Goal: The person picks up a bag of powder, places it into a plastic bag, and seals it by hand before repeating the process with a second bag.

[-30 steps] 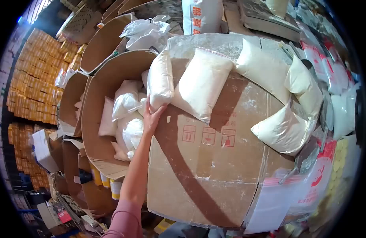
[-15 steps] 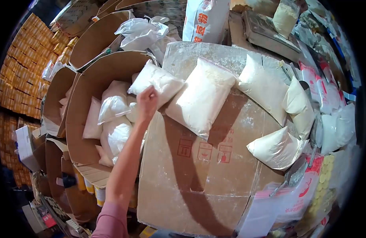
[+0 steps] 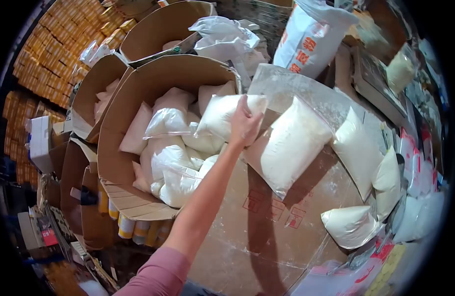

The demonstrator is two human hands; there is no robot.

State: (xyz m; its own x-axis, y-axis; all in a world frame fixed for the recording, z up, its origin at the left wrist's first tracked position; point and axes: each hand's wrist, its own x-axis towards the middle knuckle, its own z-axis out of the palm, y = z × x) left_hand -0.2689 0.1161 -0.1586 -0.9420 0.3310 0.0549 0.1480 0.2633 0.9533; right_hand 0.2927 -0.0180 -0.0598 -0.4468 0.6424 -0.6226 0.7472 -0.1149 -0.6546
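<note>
My left hand (image 3: 246, 123) is closed on the right end of a small clear plastic bag of white powder (image 3: 220, 117). The bag overhangs the near right rim of an open cardboard carton (image 3: 134, 204). Inside the carton lie several similar powder bags (image 3: 175, 172), some looking pinkish in the shade. Just right of my hand, a larger powder bag (image 3: 291, 143) rests on flattened cardboard (image 3: 227, 222) dusted with white. My right hand is out of view.
More powder bags (image 3: 353, 153) lie along the right, by a small plump one (image 3: 350, 227). Behind stand a tall printed white sack (image 3: 311, 39) and a dusty flat scale-like device (image 3: 378, 81). Stacked orange boxes (image 3: 55, 54) fill the far left.
My view has shifted, so the scene sits further right. My left hand has moved to the bag's right end, and the bag has turned and moved slightly over the carton.
</note>
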